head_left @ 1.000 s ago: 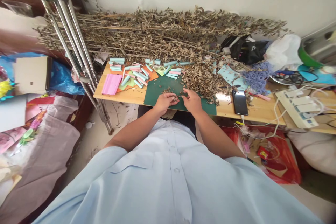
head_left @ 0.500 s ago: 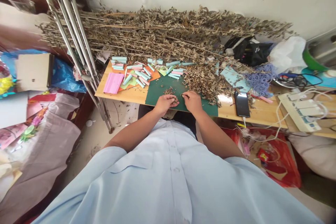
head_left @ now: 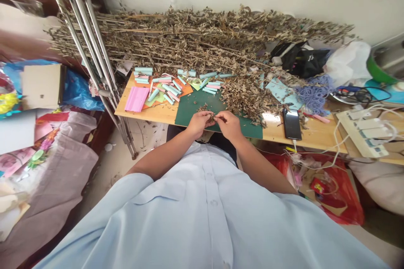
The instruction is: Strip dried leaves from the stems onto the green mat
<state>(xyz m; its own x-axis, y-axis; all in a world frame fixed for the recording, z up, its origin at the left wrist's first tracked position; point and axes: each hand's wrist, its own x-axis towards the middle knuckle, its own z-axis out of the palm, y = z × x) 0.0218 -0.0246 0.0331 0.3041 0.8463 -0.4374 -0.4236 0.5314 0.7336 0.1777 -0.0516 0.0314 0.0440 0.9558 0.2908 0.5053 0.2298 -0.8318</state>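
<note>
The person's left hand (head_left: pixel 198 122) is curling around a small pinch of dried leaf (head_left: pixel 212 117), its fingers nearly closed, while the right hand (head_left: pixel 227 125) is reaching in beside it with its fingertips pinched together. Whether the right hand has its own hold on the leaf is too small to tell. Both hands are hovering just above the lower edge of a green cutting mat (head_left: pixel 189 118), with a little pile of leaf crumbs (head_left: pixel 203 108) lying on it just beyond them. A heap of dried leaves (head_left: pixel 243 97) is spilling over the mat's right side, and long dried branches (head_left: pixel 189 29) are stretching across the back of the desk (head_left: pixel 315 136). To the left, pink paper (head_left: pixel 136 98) and pale blue paper rolls (head_left: pixel 167 88) are lying on the desk. A phone (head_left: pixel 292 124) is resting at right, and metal crutches (head_left: pixel 85 38) are leaning at the upper left of the frame.
</note>
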